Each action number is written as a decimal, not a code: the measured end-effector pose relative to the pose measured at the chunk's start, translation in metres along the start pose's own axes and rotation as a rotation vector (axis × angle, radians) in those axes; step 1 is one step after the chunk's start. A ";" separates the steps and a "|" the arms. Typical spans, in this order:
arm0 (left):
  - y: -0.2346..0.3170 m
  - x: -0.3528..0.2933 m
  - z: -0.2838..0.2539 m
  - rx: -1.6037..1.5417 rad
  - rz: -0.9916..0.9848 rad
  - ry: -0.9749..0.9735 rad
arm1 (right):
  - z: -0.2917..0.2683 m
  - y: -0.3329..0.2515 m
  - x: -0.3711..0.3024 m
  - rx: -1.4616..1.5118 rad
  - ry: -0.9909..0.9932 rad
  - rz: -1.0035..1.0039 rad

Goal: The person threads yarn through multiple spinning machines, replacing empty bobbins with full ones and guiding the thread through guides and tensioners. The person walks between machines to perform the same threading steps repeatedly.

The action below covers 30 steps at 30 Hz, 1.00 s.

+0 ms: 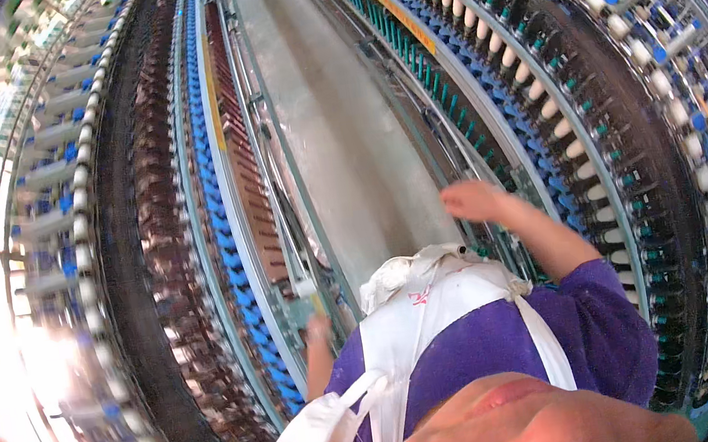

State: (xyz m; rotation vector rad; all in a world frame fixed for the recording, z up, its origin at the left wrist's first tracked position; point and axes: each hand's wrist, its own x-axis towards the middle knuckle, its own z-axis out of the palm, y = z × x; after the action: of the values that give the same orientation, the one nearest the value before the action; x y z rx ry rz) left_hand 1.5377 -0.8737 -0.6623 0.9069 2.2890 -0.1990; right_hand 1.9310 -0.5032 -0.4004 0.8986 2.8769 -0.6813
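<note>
My right hand (468, 202) hangs over the aisle beside the spinning machine (486, 143) on the right, its forearm bent across from the purple sleeve. Blur runs its fingers together, and no object shows in it. Lower down on the left, my left hand (318, 327) is a smear near the rail (247, 252) of the left spinning machine. Its fingers cannot be made out. A white apron (443, 298) covers my front, with bunched cloth at its far edge. Pale bobbins of yarn (548, 109) stand in a long row on the right machine.
The grey floor (329, 91) forms a narrow aisle between the two long machines. Dark reddish-brown bobbins (162, 209) line the left machine, behind blue parts (217, 185). White rollers with blue fittings (676, 106) run along the outer right. Glare washes out the far left.
</note>
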 end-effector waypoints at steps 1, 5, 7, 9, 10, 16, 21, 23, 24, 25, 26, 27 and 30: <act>0.037 0.049 -0.068 0.018 0.167 0.245 | -0.043 0.019 0.025 0.012 0.137 0.068; 0.185 0.207 -0.330 -0.551 0.565 0.583 | -0.195 0.102 0.120 0.018 0.476 0.132; 0.248 0.248 -0.406 -0.943 0.526 0.451 | -0.253 0.147 0.170 0.105 0.622 0.149; 0.294 0.276 -0.444 -0.932 0.558 0.512 | -0.302 0.196 0.224 0.299 0.632 0.183; 0.307 0.282 -0.447 -0.799 0.627 0.644 | -0.320 0.220 0.253 0.403 0.651 0.219; 0.335 0.342 -0.367 -0.285 0.276 0.257 | -0.485 0.368 0.424 0.345 0.964 0.185; 0.307 0.450 -0.333 -0.216 0.032 -0.073 | -0.696 0.525 0.504 0.980 1.276 -0.353; 0.313 0.514 -0.344 -0.189 -0.049 -0.135 | -0.751 0.588 0.513 0.916 1.635 0.143; 0.324 0.549 -0.357 -0.187 -0.054 -0.123 | -0.774 0.613 0.514 0.848 1.520 0.390; 0.341 0.587 -0.380 -0.180 -0.052 -0.108 | -0.793 0.634 0.510 0.580 1.425 0.526; 0.362 0.621 -0.409 -0.176 -0.031 -0.070 | -0.807 0.650 0.509 0.323 1.302 0.671; 0.393 0.656 -0.447 -0.168 0.021 -0.004 | -0.829 0.661 0.515 0.311 1.234 0.821; 0.527 0.735 -0.597 -0.164 0.316 0.289 | -0.860 0.681 0.524 0.311 0.978 1.272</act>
State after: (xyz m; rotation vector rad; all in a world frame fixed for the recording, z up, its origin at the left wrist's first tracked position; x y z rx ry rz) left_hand 1.1724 0.1450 -0.6144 1.2583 2.3348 0.2704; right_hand 1.9414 0.6399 0.0136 3.2618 1.7856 -0.5459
